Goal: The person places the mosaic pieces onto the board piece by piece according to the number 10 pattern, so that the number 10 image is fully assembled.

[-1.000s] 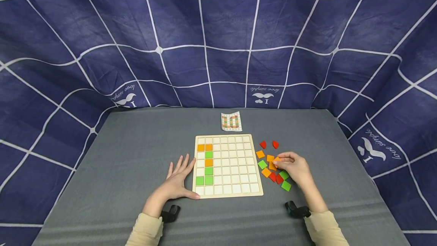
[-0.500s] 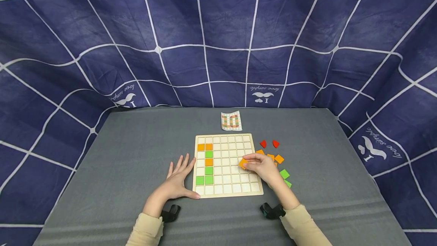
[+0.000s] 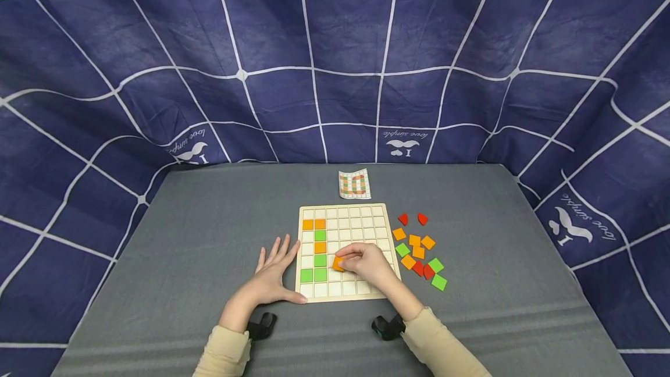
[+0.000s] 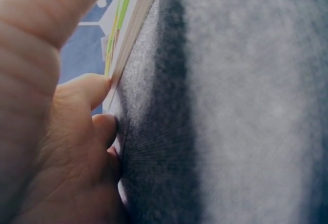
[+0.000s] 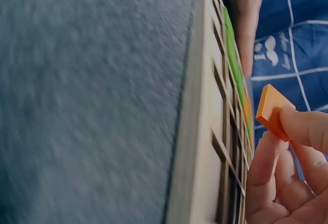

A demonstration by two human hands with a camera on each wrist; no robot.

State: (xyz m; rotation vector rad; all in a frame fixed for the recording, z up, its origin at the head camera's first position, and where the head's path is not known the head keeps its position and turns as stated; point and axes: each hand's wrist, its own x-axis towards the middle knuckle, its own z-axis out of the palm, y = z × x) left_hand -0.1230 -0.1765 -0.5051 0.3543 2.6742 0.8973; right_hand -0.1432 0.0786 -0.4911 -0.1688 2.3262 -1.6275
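Note:
A wooden grid board (image 3: 342, 206) lies on the grey table, with several orange and green square tiles set in its two left columns. My right hand (image 3: 366, 262) pinches an orange square tile (image 3: 338, 263) between thumb and fingers, over the board just right of the green tile (image 3: 320, 260). In the right wrist view the orange tile (image 5: 275, 111) is tilted, above the grid's surface. My left hand (image 3: 272, 277) lies spread beside the board's left edge, its thumb at the near left corner and fingertips right at the side. The left wrist view shows the fingers (image 4: 89, 88) against the board's edge.
Right of the board lie loose tiles: orange squares (image 3: 418, 252), green squares (image 3: 439, 282) and red pieces (image 3: 422, 219), several in all. A small printed pattern card (image 3: 354, 184) lies behind the board. A dark blue curtain (image 3: 345, 98) surrounds the table.
My right hand has picked an orange tile from the loose pieces and carried it left over the board, to beside the second column. My left hand has stayed in place.

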